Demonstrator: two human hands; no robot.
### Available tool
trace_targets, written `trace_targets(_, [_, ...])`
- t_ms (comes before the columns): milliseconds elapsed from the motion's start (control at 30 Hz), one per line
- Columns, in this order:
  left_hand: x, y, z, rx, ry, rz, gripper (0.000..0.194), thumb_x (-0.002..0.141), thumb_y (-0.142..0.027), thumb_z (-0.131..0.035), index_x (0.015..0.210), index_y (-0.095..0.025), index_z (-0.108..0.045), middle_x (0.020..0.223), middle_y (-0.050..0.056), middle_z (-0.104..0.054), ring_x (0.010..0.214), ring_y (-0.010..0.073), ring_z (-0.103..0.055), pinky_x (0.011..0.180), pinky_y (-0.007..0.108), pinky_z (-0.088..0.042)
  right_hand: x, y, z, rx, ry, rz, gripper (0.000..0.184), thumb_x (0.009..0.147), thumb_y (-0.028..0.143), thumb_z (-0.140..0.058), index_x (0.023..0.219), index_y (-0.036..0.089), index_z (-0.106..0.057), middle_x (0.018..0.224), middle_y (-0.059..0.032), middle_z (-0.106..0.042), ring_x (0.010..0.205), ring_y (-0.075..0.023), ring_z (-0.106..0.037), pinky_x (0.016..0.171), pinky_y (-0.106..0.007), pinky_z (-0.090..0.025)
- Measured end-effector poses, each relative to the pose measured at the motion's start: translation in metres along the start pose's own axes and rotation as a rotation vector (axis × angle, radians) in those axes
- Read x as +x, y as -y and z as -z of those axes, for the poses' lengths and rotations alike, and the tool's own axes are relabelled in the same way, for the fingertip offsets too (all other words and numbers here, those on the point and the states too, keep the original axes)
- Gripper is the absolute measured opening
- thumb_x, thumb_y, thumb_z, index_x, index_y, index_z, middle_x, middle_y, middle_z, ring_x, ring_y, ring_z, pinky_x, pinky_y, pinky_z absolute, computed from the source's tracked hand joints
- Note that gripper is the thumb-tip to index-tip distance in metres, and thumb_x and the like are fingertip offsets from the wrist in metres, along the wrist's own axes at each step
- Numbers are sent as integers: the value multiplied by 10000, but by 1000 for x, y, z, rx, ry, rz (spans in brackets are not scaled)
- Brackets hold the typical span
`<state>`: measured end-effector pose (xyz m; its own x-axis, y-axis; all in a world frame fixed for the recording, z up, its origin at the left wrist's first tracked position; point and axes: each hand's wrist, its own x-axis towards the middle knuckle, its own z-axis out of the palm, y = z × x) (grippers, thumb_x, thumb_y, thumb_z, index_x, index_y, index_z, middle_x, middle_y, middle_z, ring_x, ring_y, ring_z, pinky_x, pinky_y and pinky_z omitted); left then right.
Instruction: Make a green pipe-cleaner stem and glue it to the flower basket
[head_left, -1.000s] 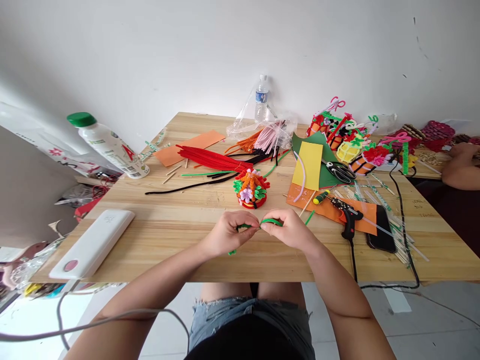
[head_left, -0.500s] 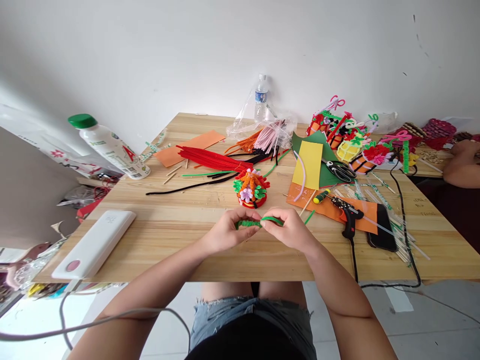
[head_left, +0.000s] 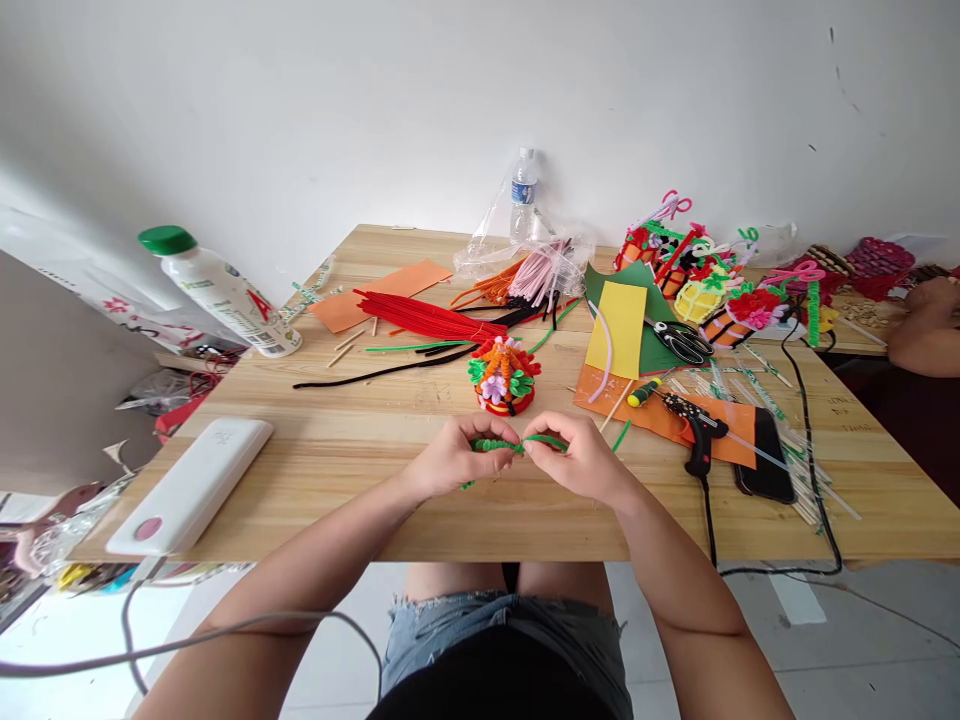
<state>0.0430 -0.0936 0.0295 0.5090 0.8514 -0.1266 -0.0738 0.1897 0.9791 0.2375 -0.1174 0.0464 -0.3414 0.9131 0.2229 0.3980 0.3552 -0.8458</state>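
Observation:
Both my hands meet over the near middle of the wooden table point(head_left: 360, 470). My left hand point(head_left: 452, 460) and my right hand point(head_left: 580, 458) are each closed in a pinch on one green pipe cleaner point(head_left: 501, 445), which runs between them, coiled on the left part. One end of it pokes out below my left hand. Just behind my hands stands a small round pipe-cleaner craft point(head_left: 501, 376) with a red base, green leaves and orange and pink flowers.
Red pipe cleaners point(head_left: 427, 317), black ones, orange and yellow paper point(head_left: 618, 327), scissors point(head_left: 681, 342), a glue gun point(head_left: 697, 432) with its cord, a phone point(head_left: 765, 455), a white power bank point(head_left: 187, 485), a green-capped bottle point(head_left: 217, 290), finished crafts point(head_left: 705, 285). Another person's arm point(head_left: 922, 330) rests far right.
My hands stayed in place and kept twisting; more of the green pipe cleaner is coiled near my left fingers, and the arch by my right hand has flattened.

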Motion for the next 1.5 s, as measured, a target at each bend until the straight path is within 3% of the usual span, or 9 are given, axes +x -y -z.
trace_targets(267, [0, 3, -5, 85, -33, -17, 171, 572, -167, -753, 720, -137, -673, 622, 5, -663, 522, 96, -572, 484, 190, -425, 0, -1, 3, 108, 138, -203, 113, 865, 214, -540, 859, 160, -639, 589, 36, -581, 509, -96, -556, 489, -196, -416])
trace_targets(467, [4, 0, -4, -67, -12, 45, 195, 555, -190, -775, 688, -146, -641, 588, 1, -672, 502, 95, -579, 500, 199, -465, 2, -7, 5, -354, -65, 318, 184, 892, 129, -556, 893, 187, -731, 840, -45, -694, 722, -123, -623, 655, -229, -466])
trace_targets(567, [7, 1, -3, -154, -1, 113, 215, 558, -221, -775, 682, -140, -620, 564, 9, -676, 481, 97, -582, 494, 201, -470, 0, -6, 9, -586, -63, 428, 258, 917, 103, -513, 960, 204, -747, 844, -48, -703, 723, -131, -628, 653, -235, -461])
trace_targets(800, [14, 1, 9, -234, 16, 262, 210, 504, -184, -746, 646, -116, -607, 500, 30, -650, 443, 117, -585, 461, 203, -444, -15, -3, 49, -515, 215, 147, 346, 895, 85, -547, 1163, 249, -691, 939, -32, -735, 789, -149, -672, 696, -250, -505])
trace_targets(1000, [15, -8, 19, -404, 45, 243, 97, 511, -121, -672, 588, -113, -611, 438, 19, -607, 360, 80, -468, 428, 223, -403, -18, -18, 81, -494, 81, 128, 265, 921, 152, -523, 1064, 231, -731, 879, -47, -732, 776, -177, -672, 723, -313, -541])
trace_targets(1133, [15, -8, 16, -525, 92, 292, 68, 512, -110, -659, 554, -112, -605, 468, 24, -613, 372, 48, -412, 431, 213, -400, -4, -15, 56, -546, -182, 343, 256, 909, 173, -538, 1114, 181, -691, 1051, -127, -684, 994, -253, -633, 887, -439, -524])
trace_targets(1233, [15, -6, 12, -594, 114, 356, 81, 515, -115, -671, 542, -116, -594, 483, 13, -603, 389, 31, -394, 442, 197, -408, 3, -9, 22, -395, -167, 487, 314, 909, 174, -555, 1218, 181, -611, 1175, -148, -631, 1105, -239, -602, 941, -412, -523])
trace_targets(1333, [13, -6, 7, -626, 147, 376, 91, 531, -114, -680, 545, -119, -590, 486, 6, -596, 393, 26, -385, 446, 192, -411, 5, -8, -3, -228, -152, 522, 212, 914, 201, -581, 1115, 213, -649, 1103, -111, -652, 1015, -190, -641, 865, -336, -562])
trace_targets(1500, [9, -7, -1, -628, 123, 295, 131, 532, -129, -734, 556, -118, -606, 498, 14, -622, 389, 29, -408, 457, 205, -429, 7, -15, -17, -69, -184, 532, 155, 912, 164, -576, 1011, 209, -688, 997, -88, -681, 921, -165, -667, 784, -293, -578])
